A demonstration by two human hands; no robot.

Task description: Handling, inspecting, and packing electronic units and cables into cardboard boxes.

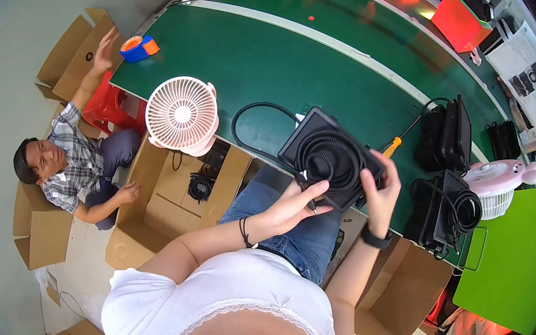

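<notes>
A square black device (298, 138) with a coiled black cable (333, 158) on its upper face is held at the table's front edge, above my lap. My right hand (383, 189) grips its right side, thumb on top near the coil. At the near edge, my left hand (299, 202) holds the cable's plug end (311, 205) between thumb and fingers, against the device. A loop of black cable (236, 122) runs out to the left over the green table (261, 69). What lies under the device is mostly hidden.
A pink fan (183, 114) stands left, near blue-and-orange tape (138, 48). Rightward are a yellow-handled screwdriver (392, 146), black devices (447, 136) and another pink fan (495, 179). An open carton (176, 201) holds a coiled cable below. A person (79, 156) sits left, one arm raised.
</notes>
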